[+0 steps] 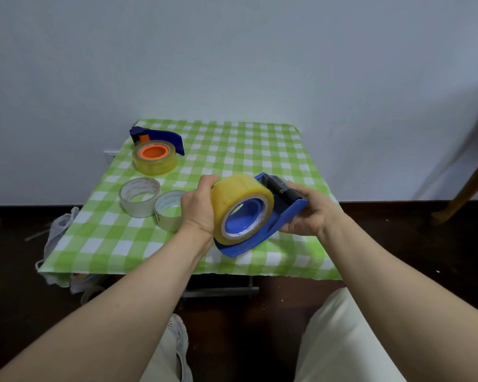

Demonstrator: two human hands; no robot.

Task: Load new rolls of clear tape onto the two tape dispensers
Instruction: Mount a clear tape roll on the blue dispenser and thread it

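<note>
A blue tape dispenser (260, 238) is held tilted above the front of the green checked table (232, 150). A thick yellowish roll of clear tape (239, 194) sits on its blue hub. My left hand (199, 208) grips that roll from the left side. My right hand (309, 213) holds the dispenser at its black roller end. A second blue dispenser (160, 137) lies at the back left with a clear tape roll (155, 161) around its orange hub.
Two nearly bare tape cores (140, 197) (169, 210) lie on the cloth left of my left hand. A white bag (60, 232) hangs at the table's left edge. A wooden leg (464, 188) leans at the right, over the dark floor.
</note>
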